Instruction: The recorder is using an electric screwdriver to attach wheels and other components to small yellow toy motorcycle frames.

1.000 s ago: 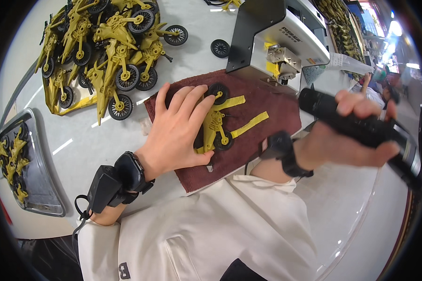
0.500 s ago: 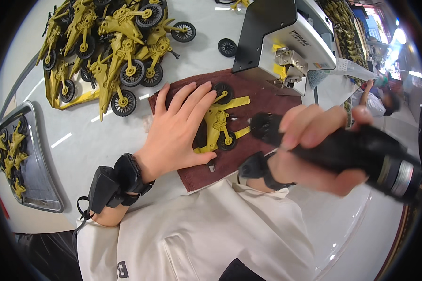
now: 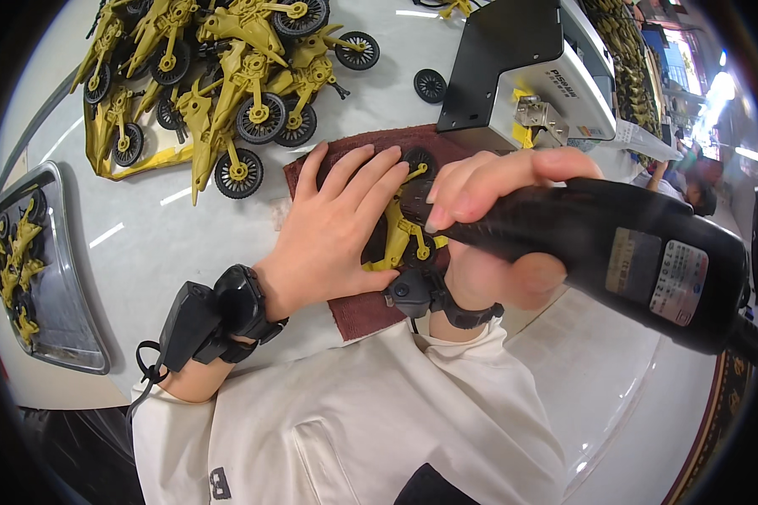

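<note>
A yellow toy motorcycle (image 3: 397, 238) with black wheels lies on a dark red cloth (image 3: 355, 318), partly covered by my hands. My left hand (image 3: 320, 219) rests flat over its left side, fingers spread and the thumb along the lower edge. My right hand (image 3: 501, 181) is wrapped round a thick black corded power tool (image 3: 577, 227). The tool's narrow end is over the motorcycle's middle; whether it touches, I cannot tell. Black straps with small boxes sit on both my wrists.
Many similar motorcycles pile up on a yellow-edged tray (image 3: 156, 165) at the back left. A metal tray (image 3: 84, 337) with several more stands at the far left. A loose black wheel (image 3: 430, 86) lies near a black-and-white machine (image 3: 501, 76). Another person is at the far right.
My right hand has brought the power tool leftward over the toy motorcycle. My left hand stays spread on it. The whole view has shifted slightly.
</note>
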A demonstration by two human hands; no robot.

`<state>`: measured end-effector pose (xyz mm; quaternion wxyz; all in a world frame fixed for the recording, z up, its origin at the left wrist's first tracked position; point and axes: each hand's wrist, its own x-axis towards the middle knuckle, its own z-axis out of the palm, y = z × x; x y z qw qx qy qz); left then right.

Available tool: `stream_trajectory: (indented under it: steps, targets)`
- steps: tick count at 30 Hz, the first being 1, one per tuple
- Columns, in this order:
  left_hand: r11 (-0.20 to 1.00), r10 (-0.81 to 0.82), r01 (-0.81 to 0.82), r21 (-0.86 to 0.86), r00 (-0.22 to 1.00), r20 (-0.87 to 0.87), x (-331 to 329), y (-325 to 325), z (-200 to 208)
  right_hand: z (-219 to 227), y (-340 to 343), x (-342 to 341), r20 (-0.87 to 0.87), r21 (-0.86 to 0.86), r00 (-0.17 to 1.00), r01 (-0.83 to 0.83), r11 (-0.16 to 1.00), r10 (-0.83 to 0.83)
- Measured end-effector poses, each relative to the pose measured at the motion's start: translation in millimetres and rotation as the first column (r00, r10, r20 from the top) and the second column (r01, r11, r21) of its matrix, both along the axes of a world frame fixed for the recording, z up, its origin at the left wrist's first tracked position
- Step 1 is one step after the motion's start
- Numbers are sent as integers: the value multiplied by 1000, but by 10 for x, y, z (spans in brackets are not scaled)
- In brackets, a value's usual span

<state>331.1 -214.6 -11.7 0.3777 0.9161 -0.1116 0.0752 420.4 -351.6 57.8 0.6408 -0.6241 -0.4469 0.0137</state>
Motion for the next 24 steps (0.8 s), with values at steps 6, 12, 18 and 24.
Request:
stream_trajectory:
  steps: [6, 12, 18, 24]
  targets:
    - [1000, 4, -4, -3, 1000, -30, 24, 19, 38, 4, 56, -61, -44, 196, 999, 0, 981, 9]
    - [1000, -13, 12, -9, 999, -38, -10, -8, 40, 545, -321, 140, -12, 406, 826, 519, 752, -563]
    - [1000, -15, 16, 11, 999, -28, 6, -8, 65, 598, -332, 639, -54, 298, 656, 730, 615, -753]
    - [1000, -6, 6, 21, 1000, -11, 3, 11, 37, 602, -309, 352, -171, 130, 804, 592, 795, -570]
